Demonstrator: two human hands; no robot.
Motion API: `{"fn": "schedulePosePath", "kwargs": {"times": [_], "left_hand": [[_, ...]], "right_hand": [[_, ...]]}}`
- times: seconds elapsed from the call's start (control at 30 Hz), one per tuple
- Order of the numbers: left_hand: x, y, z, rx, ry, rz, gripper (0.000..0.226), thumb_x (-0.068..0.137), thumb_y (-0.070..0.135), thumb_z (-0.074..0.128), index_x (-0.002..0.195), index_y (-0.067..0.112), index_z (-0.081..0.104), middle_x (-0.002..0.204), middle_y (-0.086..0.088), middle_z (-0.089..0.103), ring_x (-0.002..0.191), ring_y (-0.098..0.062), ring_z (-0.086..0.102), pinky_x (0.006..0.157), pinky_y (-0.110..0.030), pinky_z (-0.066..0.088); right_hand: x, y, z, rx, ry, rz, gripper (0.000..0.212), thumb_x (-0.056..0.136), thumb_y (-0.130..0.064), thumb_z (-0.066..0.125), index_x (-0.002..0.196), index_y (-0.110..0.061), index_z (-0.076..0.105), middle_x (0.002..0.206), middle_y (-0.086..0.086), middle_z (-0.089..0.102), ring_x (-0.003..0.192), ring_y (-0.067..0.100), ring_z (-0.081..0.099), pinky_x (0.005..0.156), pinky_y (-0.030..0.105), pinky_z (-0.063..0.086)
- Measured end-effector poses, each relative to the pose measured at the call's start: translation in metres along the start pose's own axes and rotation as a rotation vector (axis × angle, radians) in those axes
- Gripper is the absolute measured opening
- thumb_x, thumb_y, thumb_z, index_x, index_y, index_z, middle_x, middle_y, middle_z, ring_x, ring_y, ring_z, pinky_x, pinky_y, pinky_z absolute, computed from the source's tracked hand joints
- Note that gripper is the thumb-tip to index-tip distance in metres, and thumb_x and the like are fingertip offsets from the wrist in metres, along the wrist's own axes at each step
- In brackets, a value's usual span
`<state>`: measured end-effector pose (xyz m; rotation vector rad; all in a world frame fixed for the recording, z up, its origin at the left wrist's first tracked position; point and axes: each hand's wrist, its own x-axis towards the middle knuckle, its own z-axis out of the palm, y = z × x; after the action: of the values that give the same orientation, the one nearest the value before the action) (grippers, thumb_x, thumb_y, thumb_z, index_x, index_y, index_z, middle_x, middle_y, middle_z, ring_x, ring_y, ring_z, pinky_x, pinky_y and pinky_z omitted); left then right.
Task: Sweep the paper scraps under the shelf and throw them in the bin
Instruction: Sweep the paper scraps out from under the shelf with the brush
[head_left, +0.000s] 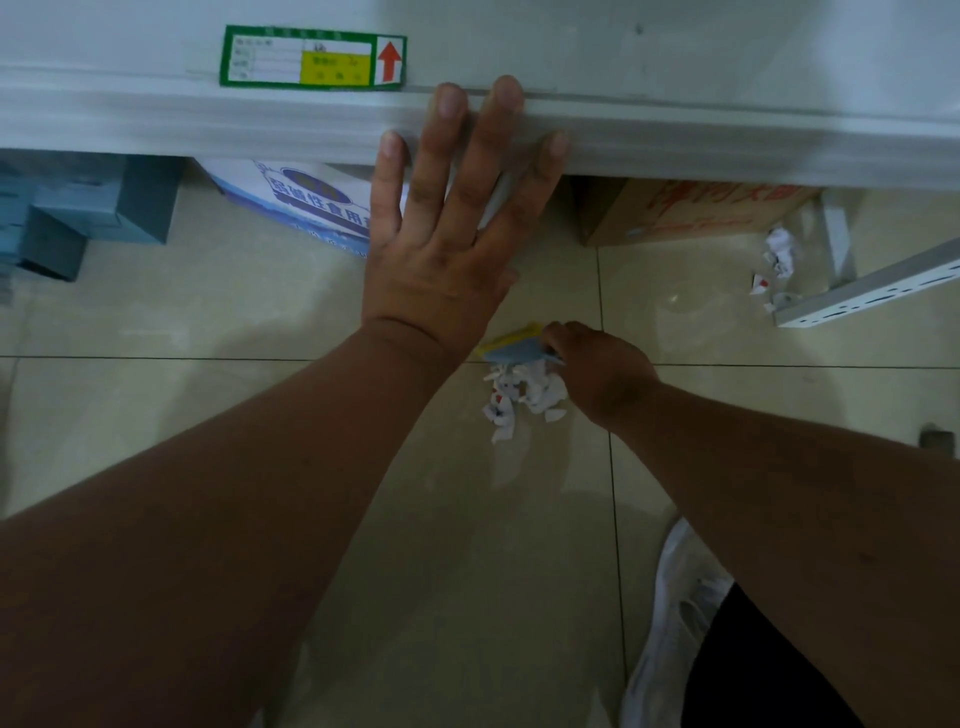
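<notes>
Paper scraps (522, 397): one small heap of white torn bits, some with red marks, lies on the beige tiled floor (260, 415) just in front of the white shelf (727, 140), at a tile joint.

Shelf edge spans the top of the view, with a green-bordered label (313, 57) bearing a yellow patch and a red arrow.

Left hand (447, 234): fingers spread wide and flat, fingertips resting on the front lip of the shelf, holding nothing.

Under the shelf, left to right: grey-blue boxes (93, 208), a white and blue printed carton (296, 202), a brown cardboard box (701, 213) with red lettering.

A white perforated metal rail (872, 293) lies on the floor at right.

White shoe (675, 613) at the lower right, next to a dark trouser leg.

Right hand (602, 371): closed around a small brush (519, 348) with a blue and yellow body, which sits touching the far side of the heap.

A second, smaller cluster of scraps (776, 260) lies near the cardboard box, just beside the rail, well apart from the first heap.
</notes>
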<state>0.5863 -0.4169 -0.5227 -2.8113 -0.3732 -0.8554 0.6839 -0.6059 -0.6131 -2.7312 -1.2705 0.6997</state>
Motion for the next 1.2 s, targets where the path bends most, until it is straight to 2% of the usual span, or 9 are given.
{"fn": "schedulePosePath", "kwargs": {"times": [0.17,0.27,0.33,0.43,0.5,0.6,0.77,1.0,1.2], "left_hand": [[0.000,0.000,0.000,0.004,0.002,0.003,0.099,0.077,0.043,0.083,0.163,0.027,0.036,0.166,-0.020,0.037,0.152,-0.044,0.024,0.124,-0.065,0.018],[0.000,0.001,0.001,0.012,0.021,-0.002,0.098,0.076,0.041,0.084,0.162,0.027,0.038,0.165,-0.020,0.040,0.151,-0.045,0.026,0.123,-0.065,0.019],[0.000,0.002,0.002,0.008,0.019,-0.002,0.100,0.076,0.043,0.084,0.163,0.027,0.038,0.165,-0.020,0.039,0.151,-0.045,0.027,0.123,-0.065,0.019],[-0.001,0.001,0.004,0.004,0.036,-0.006,0.097,0.078,0.044,0.084,0.162,0.027,0.039,0.165,-0.019,0.039,0.151,-0.045,0.028,0.123,-0.066,0.021],[-0.001,0.001,0.005,-0.005,0.051,-0.009,0.095,0.079,0.044,0.084,0.161,0.027,0.040,0.164,-0.018,0.040,0.151,-0.044,0.024,0.123,-0.066,0.021],[-0.001,0.002,0.005,-0.019,0.061,-0.018,0.092,0.079,0.039,0.083,0.161,0.027,0.042,0.163,-0.019,0.042,0.150,-0.043,0.023,0.122,-0.066,0.022],[0.001,0.003,0.007,-0.038,0.090,-0.031,0.085,0.082,0.031,0.081,0.159,0.026,0.045,0.161,-0.019,0.044,0.149,-0.043,0.026,0.121,-0.067,0.026],[0.000,0.001,0.008,-0.044,0.084,-0.031,0.091,0.080,0.038,0.086,0.160,0.026,0.044,0.162,-0.019,0.044,0.150,-0.043,0.025,0.121,-0.067,0.025],[0.000,0.001,0.009,-0.040,0.076,-0.026,0.089,0.082,0.039,0.084,0.160,0.026,0.043,0.164,-0.019,0.038,0.149,-0.044,0.025,0.122,-0.066,0.023]], "right_hand": [[0.019,-0.031,0.007,0.252,0.125,0.023,0.008,0.095,-0.027,0.054,0.102,-0.025,0.055,0.097,0.000,0.059,0.082,0.023,0.061,0.070,0.040,0.053],[0.027,-0.050,0.010,0.515,0.149,0.171,0.016,0.093,-0.037,0.056,0.093,-0.022,0.062,0.085,-0.002,0.066,0.077,0.019,0.064,0.068,0.035,0.054],[0.027,-0.061,0.013,0.748,0.103,0.312,0.027,0.091,-0.040,0.060,0.084,-0.014,0.067,0.078,0.003,0.071,0.072,0.022,0.068,0.066,0.036,0.058],[0.018,-0.069,0.025,1.116,-0.077,0.516,0.032,0.095,-0.023,0.064,0.082,0.006,0.068,0.069,0.020,0.067,0.056,0.030,0.064,0.047,0.032,0.053],[0.007,-0.067,0.032,1.090,-0.184,0.541,0.032,0.096,-0.020,0.065,0.094,0.012,0.066,0.070,0.023,0.067,0.050,0.028,0.063,0.041,0.026,0.050],[0.002,-0.052,0.041,0.981,-0.153,0.541,0.022,0.095,-0.023,0.067,0.102,-0.002,0.067,0.075,0.013,0.068,0.053,0.022,0.067,0.041,0.024,0.052],[0.012,-0.033,0.040,0.733,-0.055,0.553,0.032,0.089,-0.039,0.066,0.101,-0.011,0.072,0.092,0.015,0.075,0.083,0.034,0.074,0.076,0.046,0.062],[0.023,-0.012,0.036,0.708,-0.026,0.668,0.044,0.088,-0.052,0.061,0.101,-0.009,0.065,0.089,0.014,0.075,0.067,0.029,0.075,0.062,0.039,0.064],[0.026,0.013,0.032,0.670,-0.006,0.694,0.050,0.081,-0.050,0.066,0.107,-0.008,0.069,0.096,0.013,0.075,0.082,0.030,0.075,0.076,0.044,0.063]]}}
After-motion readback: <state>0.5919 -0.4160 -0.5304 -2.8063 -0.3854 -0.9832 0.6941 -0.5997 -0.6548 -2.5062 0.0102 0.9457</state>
